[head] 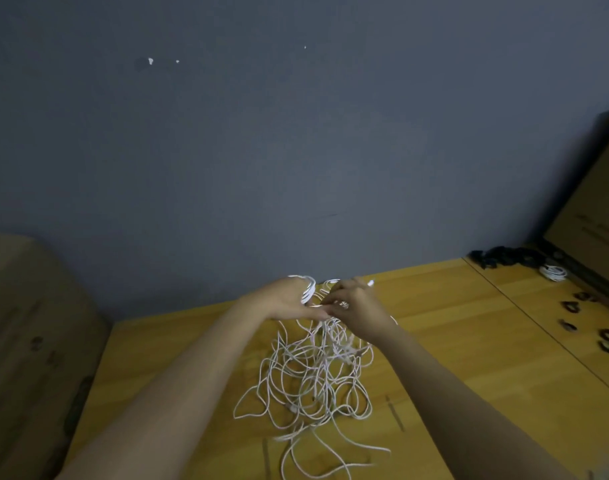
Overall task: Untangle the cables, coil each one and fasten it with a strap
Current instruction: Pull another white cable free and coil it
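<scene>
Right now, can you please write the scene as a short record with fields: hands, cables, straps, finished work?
left hand: holds white loops of cable
right hand: pinches a cable strand
tangle: white cables heaped on the wooden table, some lifted to the hands
straps: dark pile at far right, a few loose ones nearer
finished coil: one white, beside the pile
</scene>
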Action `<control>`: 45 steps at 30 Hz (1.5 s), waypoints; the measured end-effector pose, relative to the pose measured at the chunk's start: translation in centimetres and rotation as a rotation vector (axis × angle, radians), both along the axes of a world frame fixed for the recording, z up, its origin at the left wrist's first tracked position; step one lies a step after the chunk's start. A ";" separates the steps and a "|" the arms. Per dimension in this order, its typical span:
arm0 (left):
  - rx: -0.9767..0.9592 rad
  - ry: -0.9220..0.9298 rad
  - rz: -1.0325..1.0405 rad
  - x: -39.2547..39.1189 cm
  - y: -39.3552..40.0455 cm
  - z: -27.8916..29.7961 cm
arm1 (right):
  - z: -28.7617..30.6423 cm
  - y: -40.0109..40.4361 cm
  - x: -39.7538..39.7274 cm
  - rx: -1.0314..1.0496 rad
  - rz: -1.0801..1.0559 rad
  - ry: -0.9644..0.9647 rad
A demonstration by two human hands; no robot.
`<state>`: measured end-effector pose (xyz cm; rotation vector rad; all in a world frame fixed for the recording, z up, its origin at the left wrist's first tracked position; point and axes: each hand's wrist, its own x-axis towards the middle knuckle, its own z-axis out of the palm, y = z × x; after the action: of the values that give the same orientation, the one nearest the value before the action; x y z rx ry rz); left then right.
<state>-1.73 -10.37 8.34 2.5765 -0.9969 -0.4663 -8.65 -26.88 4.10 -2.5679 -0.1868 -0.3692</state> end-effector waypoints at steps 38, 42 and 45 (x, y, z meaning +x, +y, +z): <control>-0.655 -0.303 0.340 1.7 -2.2 4.5 | 1.8 -0.4 2.5 0.363 -0.043 0.150; -0.736 -0.344 0.488 2.6 -1.3 5.0 | 0.1 -1.1 1.2 0.745 -0.214 0.043; -0.721 -0.345 0.579 2.9 -0.7 4.1 | -0.3 -1.5 0.6 1.043 -0.244 -0.020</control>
<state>1.16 -11.11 12.47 2.1375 -0.3505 0.4302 -8.10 -28.39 3.82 -1.5508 0.2606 -0.4302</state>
